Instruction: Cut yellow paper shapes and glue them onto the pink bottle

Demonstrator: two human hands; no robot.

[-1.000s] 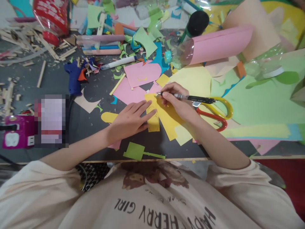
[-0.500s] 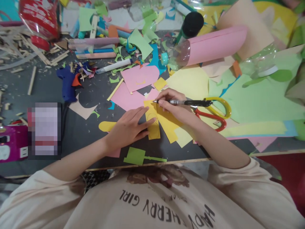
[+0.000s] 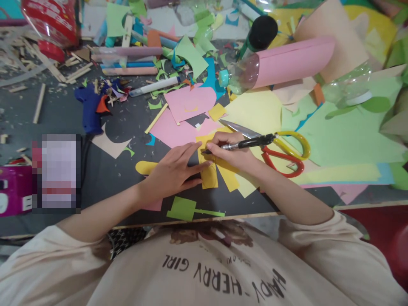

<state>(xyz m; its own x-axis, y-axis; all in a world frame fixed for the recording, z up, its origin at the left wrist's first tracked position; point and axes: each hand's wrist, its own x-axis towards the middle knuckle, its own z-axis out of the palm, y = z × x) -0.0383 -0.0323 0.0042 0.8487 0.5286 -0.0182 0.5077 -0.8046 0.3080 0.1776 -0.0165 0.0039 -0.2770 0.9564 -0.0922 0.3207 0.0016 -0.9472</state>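
Note:
My right hand [image 3: 230,149] is closed around a black pen [image 3: 247,143], its tip on a narrow strip of yellow paper [image 3: 209,180]. Pencil-like curved lines show on the lower part of that strip. Fingers spread, my left hand [image 3: 178,166] lies flat with its fingertips on the strip's left side. Beyond my right hand, scissors [image 3: 285,151] with one yellow and one red handle rest on pale yellow paper [image 3: 255,112]. Another yellow piece [image 3: 230,176] lies partly under my right hand.
A blue glue gun [image 3: 91,110] lies to the left, near wooden sticks and scraps. A plastic bottle wrapped in pink paper [image 3: 295,61] and a green sheet [image 3: 350,131] are at the right. A green scrap [image 3: 182,208] lies by the table's front edge.
My right hand has moved slightly down, bringing the pen tip lower on the yellow strip and uncovering the scissor blades. My left hand stays on the strip.

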